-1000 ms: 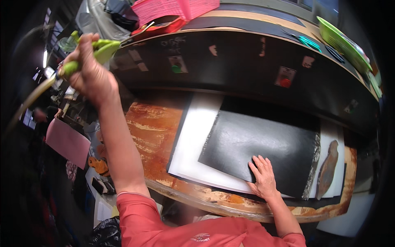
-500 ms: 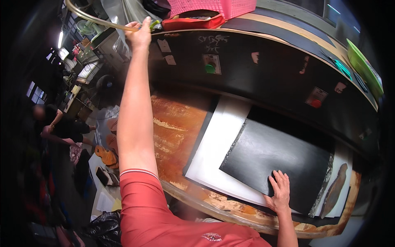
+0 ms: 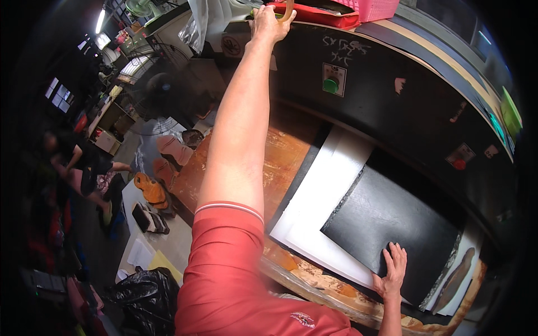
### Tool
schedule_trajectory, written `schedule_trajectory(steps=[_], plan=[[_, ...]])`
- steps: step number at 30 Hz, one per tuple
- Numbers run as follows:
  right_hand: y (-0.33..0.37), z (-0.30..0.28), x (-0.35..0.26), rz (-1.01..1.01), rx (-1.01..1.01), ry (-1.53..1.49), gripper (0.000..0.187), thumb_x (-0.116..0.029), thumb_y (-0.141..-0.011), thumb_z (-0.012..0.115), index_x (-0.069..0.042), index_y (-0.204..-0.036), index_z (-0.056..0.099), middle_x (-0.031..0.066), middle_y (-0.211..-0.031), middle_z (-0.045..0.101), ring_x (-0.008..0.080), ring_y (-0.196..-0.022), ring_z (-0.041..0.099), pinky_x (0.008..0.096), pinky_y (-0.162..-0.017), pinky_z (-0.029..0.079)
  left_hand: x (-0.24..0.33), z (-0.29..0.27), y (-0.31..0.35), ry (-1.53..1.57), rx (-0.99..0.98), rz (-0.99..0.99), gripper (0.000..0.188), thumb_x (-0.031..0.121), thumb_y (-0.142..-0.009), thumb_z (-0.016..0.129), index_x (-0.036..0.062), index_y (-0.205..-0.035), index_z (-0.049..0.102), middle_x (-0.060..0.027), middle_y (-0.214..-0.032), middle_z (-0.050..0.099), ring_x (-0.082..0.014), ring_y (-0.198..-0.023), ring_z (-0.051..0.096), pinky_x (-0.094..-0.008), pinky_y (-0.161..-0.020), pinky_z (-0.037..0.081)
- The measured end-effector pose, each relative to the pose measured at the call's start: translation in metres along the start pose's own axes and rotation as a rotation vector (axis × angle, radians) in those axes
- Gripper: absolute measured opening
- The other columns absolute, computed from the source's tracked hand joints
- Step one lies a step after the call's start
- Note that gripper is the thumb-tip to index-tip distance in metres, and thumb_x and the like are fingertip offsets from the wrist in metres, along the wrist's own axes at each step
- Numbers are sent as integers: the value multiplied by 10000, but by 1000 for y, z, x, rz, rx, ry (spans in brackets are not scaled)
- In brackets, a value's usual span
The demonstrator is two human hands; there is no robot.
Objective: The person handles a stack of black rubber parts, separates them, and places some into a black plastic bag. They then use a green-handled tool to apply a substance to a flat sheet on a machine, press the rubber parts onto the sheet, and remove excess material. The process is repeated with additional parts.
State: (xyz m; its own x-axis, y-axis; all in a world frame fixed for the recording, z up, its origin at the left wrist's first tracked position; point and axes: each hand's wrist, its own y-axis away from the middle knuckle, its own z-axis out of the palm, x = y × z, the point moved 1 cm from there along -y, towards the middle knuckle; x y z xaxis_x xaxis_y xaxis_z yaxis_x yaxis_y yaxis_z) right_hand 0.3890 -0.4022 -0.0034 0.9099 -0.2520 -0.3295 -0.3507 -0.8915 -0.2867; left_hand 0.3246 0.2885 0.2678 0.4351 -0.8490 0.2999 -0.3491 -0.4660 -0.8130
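My left arm (image 3: 238,123) reaches up to the top edge of the machine's black front panel (image 3: 302,73). There my left hand (image 3: 270,25) is closed on a yellowish translucent hose (image 3: 288,11); a bit of green shows beside the fingers. My right hand (image 3: 393,271) lies flat on the near edge of a black rubber-like sheet (image 3: 386,207), fingers stretched out. White sheets (image 3: 305,207) lie beneath the black one. A long brown sole-shaped piece (image 3: 455,280) sits beside the black sheet's right edge.
A green button (image 3: 330,85) and a red button (image 3: 459,163) stick out of the panel. Above it sit a red pouch (image 3: 330,15) and a pink basket (image 3: 378,8). Orange sole-shaped pieces (image 3: 150,190) and a black plastic bag (image 3: 147,297) are at left; a person (image 3: 84,168) sits farther off.
My left hand has shifted along the panel's top, and the hose now rises on its other side. The view has turned left. My right hand stays on the black sheet.
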Motion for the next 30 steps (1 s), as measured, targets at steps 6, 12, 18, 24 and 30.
schedule_trajectory(steps=[6, 12, 18, 24, 30], plan=[[-8, -7, -5, -30, 1, -13, 660, -423, -823, 747, -1, -1323, 655, 237, -1479, 592, 478, -1389, 535, 630, -1195, 362, 23, -17, 24, 401, 90, 17, 504, 328, -946, 783, 22, -1312, 621, -167, -1039, 716, -311, -935, 708, -442, -860, 572], [-4, -10, 5, -36, -3, -64, 629, -452, -872, 769, -23, -1318, 656, 227, -1503, 573, 438, -1405, 530, 606, -1186, 384, 68, -18, 97, 228, 83, -226, 619, 474, -960, 752, -9, -1339, 672, -232, -1248, 720, -314, -1115, 700, -445, -973, 552], [0, -6, 11, -60, 97, -237, 753, -525, -793, 880, -28, -1315, 666, 190, -1461, 603, 422, -1413, 518, 626, -1205, 352, 232, 7, 315, 541, -673, 94, 555, 211, -1034, 688, 29, -1539, 548, -199, -1591, 533, -314, -1450, 537, -414, -1205, 424], [44, -65, 63, 136, 518, -212, 433, -193, -789, 854, 6, -1144, 707, 175, -1169, 717, 388, -1101, 672, 488, -992, 546, 418, -11, 484, 739, -1124, 400, 1040, 374, -815, 908, 65, -1637, 350, -294, -1726, 216, -515, -1594, 206, -650, -1278, 185], [171, -142, 181, 1001, 265, 340, 1062, -452, -752, 913, 47, -1558, 433, 386, -1582, 364, 516, -1479, 374, 553, -1232, 359, 499, -3, 519, 468, -1050, 644, 927, 415, -814, 888, 92, -1574, 468, -211, -1725, 298, -454, -1606, 236, -675, -1267, 180]])
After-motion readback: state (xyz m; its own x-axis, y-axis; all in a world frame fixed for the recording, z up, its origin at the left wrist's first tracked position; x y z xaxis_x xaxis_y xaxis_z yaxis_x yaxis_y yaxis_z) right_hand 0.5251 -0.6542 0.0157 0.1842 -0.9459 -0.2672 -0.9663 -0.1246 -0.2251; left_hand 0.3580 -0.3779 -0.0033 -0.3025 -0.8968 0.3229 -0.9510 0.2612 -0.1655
